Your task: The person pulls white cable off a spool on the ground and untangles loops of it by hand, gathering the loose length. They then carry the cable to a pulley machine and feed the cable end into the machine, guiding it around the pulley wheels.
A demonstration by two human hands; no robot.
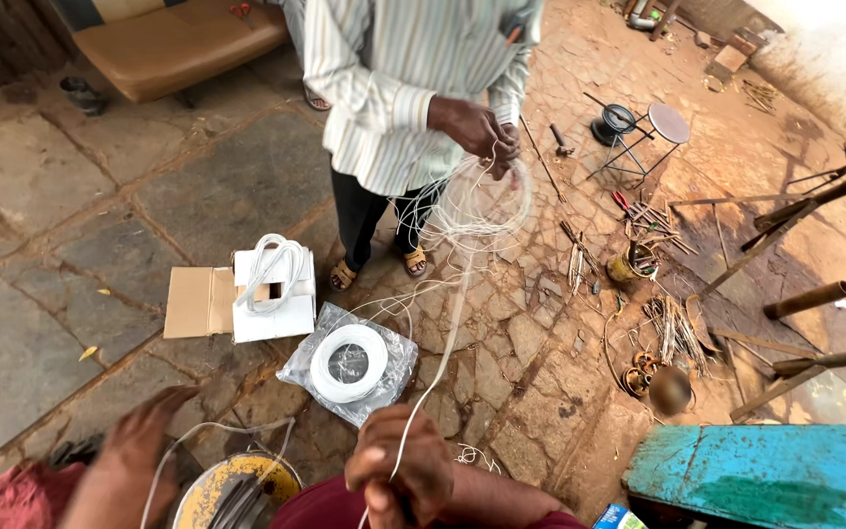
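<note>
R hand clenched on white wire; strand runs up/away to co-worker's hands, who gathers loops. L hand blurred, open, fingers spread, a slack strand just by it. Judgement: keep tension even, feed w/o kinks. Wire coil in plastic bag and open white box lie just ahead of R hand; strand could snag there

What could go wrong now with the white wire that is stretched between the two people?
The white wire runs loose from the right hand up to the loops held by the other person's hands; these loops could tangle. Slack strands lie near that person's sandalled feet, so tripping seems possible. The left hand is blurred, and its strand may slip.
</note>
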